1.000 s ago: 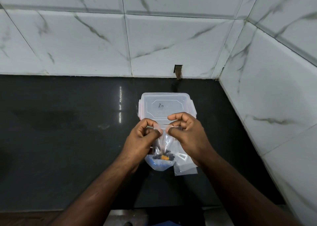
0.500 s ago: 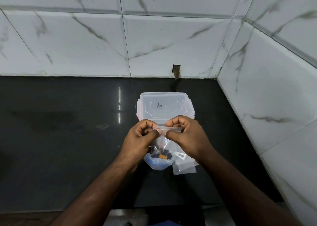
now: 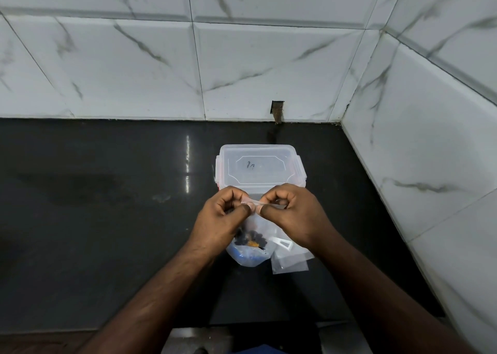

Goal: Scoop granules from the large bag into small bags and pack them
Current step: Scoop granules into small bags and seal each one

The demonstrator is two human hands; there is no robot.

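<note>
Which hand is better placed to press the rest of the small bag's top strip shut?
Probably the right hand: the unpinched strip of the small bag runs under its fingers, while the left hand pinches only the strip's left end.

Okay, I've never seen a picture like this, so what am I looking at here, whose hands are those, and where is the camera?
There is no machine here. The camera sits on a person's head, looking forward and down. The left hand and right hand pinch the top edge of a small clear bag holding dark granules. Beneath it, on the black counter, lies a larger bag with blue contents and some empty small bags. Behind the hands stands a closed clear plastic box. White tiled walls meet in the corner.
</note>
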